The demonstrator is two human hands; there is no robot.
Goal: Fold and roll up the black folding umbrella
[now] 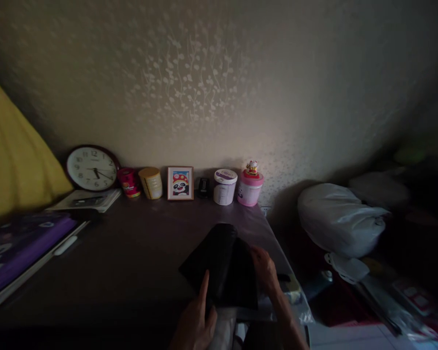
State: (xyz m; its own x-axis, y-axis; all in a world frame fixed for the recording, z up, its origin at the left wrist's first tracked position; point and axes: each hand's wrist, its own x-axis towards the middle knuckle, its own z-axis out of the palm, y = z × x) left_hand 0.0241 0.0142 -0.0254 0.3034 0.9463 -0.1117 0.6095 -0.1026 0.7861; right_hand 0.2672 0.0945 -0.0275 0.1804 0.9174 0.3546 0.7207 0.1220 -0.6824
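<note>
A black folded sheet (219, 262), perhaps cloth or soft leather, is at the near right part of the table, its upper fold raised in a rounded ridge. Its exact kind is too dark to make out. At its right edge my right hand (264, 267) is closed, fingers pinching the material. My left hand (197, 318) comes in from below, its index finger stretched out against the lower left of the sheet. The left thumb stands apart from that finger, and the remaining left fingers are mostly hidden.
Along the wall on the dark table (131, 253) stand a round clock (92, 168), a red canister (129, 183), a yellow tub (151, 183), a framed panda picture (180, 183) and two tubs (225, 188). A purple case (29, 248) lies left. White bags (339, 218) sit beyond the right edge.
</note>
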